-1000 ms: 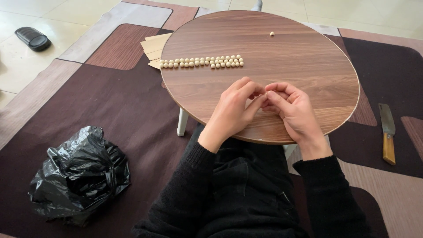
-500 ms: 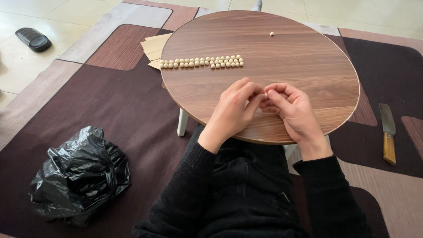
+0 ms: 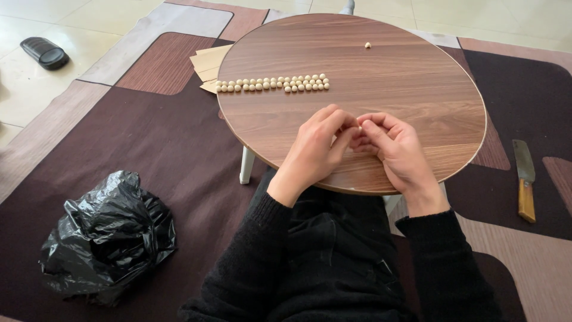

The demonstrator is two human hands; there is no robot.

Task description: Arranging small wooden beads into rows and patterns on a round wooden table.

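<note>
- Black bag on the rug, at 8 o'clock from the bench.
- Row of pale beads on the bench: long axis 9-to-3 o'clock, doubled at its right end.
- Left hand and right hand: unmoved from a second ago, fingertips pinched together on a small pale piece at the bench's near edge; its orientation is hidden.
- Lone bead at 12 o'clock.
- Knife on the rug at 3 o'clock, blade pointing to 12.

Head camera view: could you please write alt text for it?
A person's left hand and right hand meet fingertip to fingertip over a round wooden table bearing a row of small cream balls. A crumpled black plastic bag lies on the carpet.
</note>
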